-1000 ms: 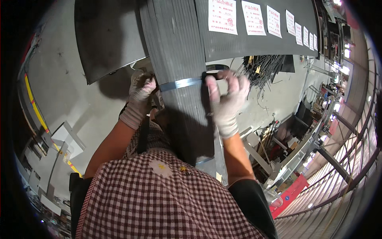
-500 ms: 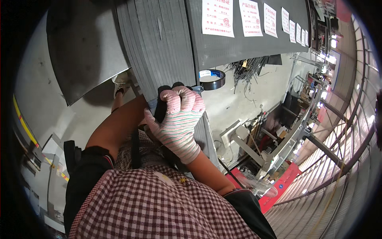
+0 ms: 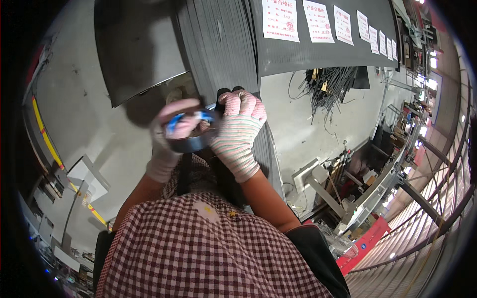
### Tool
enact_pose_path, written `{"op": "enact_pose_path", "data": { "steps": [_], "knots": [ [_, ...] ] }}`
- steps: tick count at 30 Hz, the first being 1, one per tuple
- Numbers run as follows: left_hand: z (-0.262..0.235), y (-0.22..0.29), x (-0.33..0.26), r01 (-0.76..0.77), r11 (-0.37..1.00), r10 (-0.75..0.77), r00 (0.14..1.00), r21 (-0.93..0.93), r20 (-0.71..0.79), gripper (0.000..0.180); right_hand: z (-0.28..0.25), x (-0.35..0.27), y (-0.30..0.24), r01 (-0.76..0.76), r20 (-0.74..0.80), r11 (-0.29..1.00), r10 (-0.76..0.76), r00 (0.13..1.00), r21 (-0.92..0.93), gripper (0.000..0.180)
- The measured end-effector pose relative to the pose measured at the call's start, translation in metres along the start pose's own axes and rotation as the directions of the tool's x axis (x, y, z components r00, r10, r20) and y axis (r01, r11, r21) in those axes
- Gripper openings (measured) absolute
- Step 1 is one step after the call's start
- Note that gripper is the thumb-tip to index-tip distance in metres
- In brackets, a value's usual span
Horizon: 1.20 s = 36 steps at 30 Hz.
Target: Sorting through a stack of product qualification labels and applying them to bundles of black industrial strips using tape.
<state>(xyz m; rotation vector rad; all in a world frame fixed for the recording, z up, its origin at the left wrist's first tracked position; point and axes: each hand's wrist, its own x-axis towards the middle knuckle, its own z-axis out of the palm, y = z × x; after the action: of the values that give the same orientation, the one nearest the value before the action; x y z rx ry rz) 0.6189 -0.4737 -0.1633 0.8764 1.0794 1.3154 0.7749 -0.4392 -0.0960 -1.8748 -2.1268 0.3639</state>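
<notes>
My left hand, in a light knitted glove and smeared by motion, grips a roll of dark tape with a blue and white inner ring. It is at the left side of a long stack of dark grey strips. Right beside the roll, my right hand, in a pink, white and green striped glove, has its fingers curled over the stack. Its thumb is mostly hidden behind the roll. The stack runs away from me and also shows below my right wrist.
A dark panel hangs left of the stack. To the right lies a dark grey surface with several white paper labels. A heap of thin black strips is on the floor. A metal frame stands farther right.
The tape roll has gone from the stack's right side to its left, now in my left hand. My left hand, hidden under the stack before, has come out. My right hand still grips the stack.
</notes>
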Motion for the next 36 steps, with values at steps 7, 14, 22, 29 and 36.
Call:
{"op": "enact_pose_path", "data": {
  "steps": [7, 14, 22, 29, 36],
  "knots": [
    [0.047, 0.049, 0.055, -0.542, 0.320, 0.397, 0.821, 0.777, 0.410, 0.027, -0.066, 0.032, 0.039, 0.326, 0.037, 0.793, -0.400, 0.916, 0.515, 0.064],
    [0.045, 0.040, 0.066, -0.637, 0.383, 0.322, 0.771, 0.669, 0.550, 0.040, -0.112, 0.057, 0.069, 0.110, 0.404, 0.959, -0.213, 0.890, 0.263, 0.022],
    [0.043, 0.031, 0.073, -0.709, 0.296, 0.372, 0.702, 0.640, 0.607, 0.019, 0.018, 0.059, 0.147, -0.049, 0.422, 0.989, 0.104, 0.901, -0.139, 0.016],
    [0.046, 0.027, 0.073, -0.728, 0.269, 0.396, 0.681, 0.631, 0.616, 0.028, 0.029, 0.036, 0.175, -0.567, 0.582, 0.252, 0.021, 0.813, 0.784, 0.059],
    [0.044, 0.031, 0.073, -0.762, 0.258, 0.391, 0.645, 0.594, 0.657, 0.029, 0.014, 0.038, 0.140, -0.687, 0.500, 0.449, 0.473, 0.726, 0.572, 0.038]
  ]
}}
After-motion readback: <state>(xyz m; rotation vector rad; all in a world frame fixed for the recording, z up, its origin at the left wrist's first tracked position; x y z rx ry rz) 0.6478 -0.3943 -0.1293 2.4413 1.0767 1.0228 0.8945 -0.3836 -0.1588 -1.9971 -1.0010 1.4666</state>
